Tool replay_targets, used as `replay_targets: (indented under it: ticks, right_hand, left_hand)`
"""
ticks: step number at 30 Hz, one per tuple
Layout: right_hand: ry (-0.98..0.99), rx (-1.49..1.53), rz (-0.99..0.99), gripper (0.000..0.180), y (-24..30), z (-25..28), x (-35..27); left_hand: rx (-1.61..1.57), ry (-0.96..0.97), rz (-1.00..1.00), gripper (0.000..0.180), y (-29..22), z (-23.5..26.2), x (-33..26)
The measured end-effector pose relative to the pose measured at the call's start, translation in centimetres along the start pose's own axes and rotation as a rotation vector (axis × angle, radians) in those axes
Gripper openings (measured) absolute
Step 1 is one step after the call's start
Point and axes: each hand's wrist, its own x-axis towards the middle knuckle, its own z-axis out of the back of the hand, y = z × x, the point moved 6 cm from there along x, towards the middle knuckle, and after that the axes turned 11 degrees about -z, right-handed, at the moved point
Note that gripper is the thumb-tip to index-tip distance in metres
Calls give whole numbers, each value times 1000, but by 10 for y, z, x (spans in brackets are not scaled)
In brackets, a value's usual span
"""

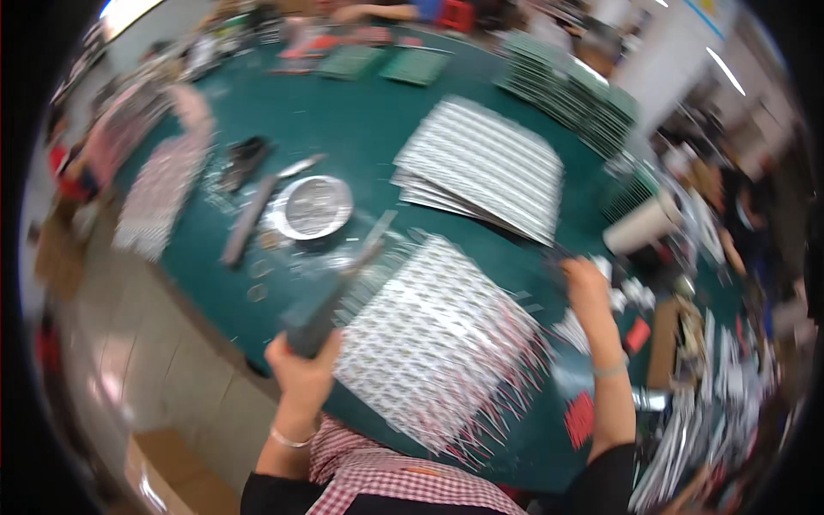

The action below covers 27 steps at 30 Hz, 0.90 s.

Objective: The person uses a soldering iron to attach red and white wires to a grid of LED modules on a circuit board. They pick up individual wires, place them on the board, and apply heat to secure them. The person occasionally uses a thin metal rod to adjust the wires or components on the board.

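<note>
on the green table [360,129], just ahead of the person, lies a flat white patterned sheet with loose red-tipped strands [433,343]. left hand [300,365] is closed round a dark flat bar [330,305] resting on it; right hand [585,283], blurred, grip unclear. sheet looks light, floppy; best held by its edges.

A wide worktop [343,129] covered in dark green takes up most of the view, its edge curving from the upper left down toward the lower middle. Left of it lies a pale tiled floor [154,360] with a dull sheen, and a brown cardboard box [172,472] sits on it near the bottom edge. At the upper right a white wall [678,69] rises beneath long ceiling strip lights [725,69]. A bright window or light panel [129,13] glows at the upper left. The whole scene is motion-blurred.
</note>
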Motion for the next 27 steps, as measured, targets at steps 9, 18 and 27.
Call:
replay_targets:
  ticks: [9,18,27]
  right_hand:
    - [219,-498,263,5,40,1,-3]
    - [348,-653,303,7,63,-26,11]
    - [540,-846,279,7,80,-14,18]
  left_hand:
    - [-185,40,11,31,-4,-10,-6]
    - [-161,16,6,28,1,8,2]
    - [-105,-9,36,32,22,12,5]
